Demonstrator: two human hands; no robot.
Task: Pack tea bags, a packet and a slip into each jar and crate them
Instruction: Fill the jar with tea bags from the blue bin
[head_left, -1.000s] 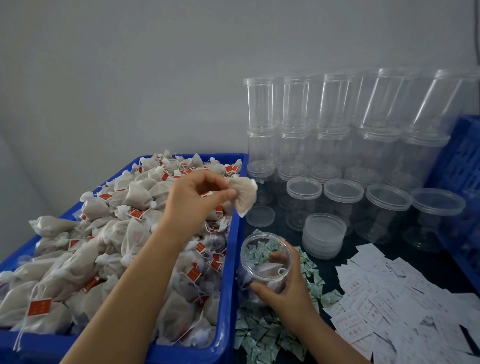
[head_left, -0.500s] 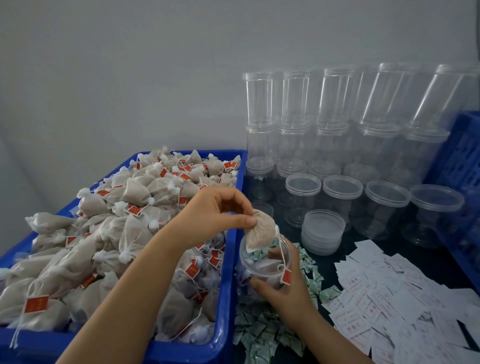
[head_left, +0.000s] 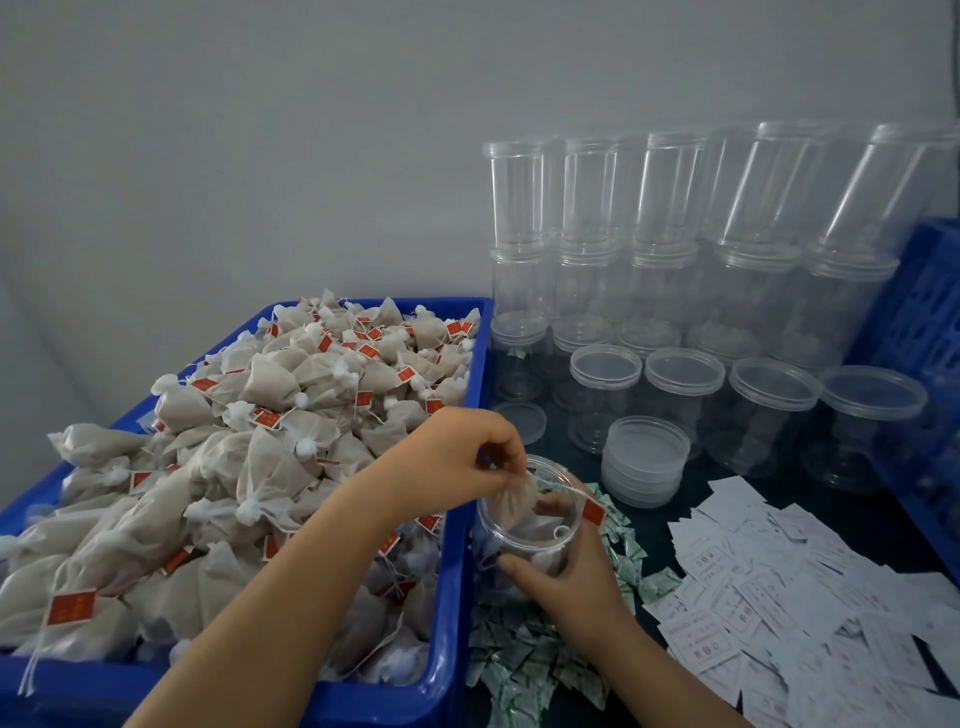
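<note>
Loading a tea bag into the jar

My left hand (head_left: 457, 457) pinches the soft, light tea bag (head_left: 511, 501) by its gathered top, inside the jar (head_left: 524, 525) mouth; my right hand (head_left: 566, 577) grips the rigid jar wall.

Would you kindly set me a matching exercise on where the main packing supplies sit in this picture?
Things:
1. loose tea bags
2. white slips
3. green packets
4. stack of lids

Places:
A. scattered on the dark table at the right
B. heaped in the blue bin at the left
C. in front of the lidded empty jars
D. strewn on the table around the jar that the right hand holds

Pairs: 1-B, 2-A, 3-D, 4-C
</note>
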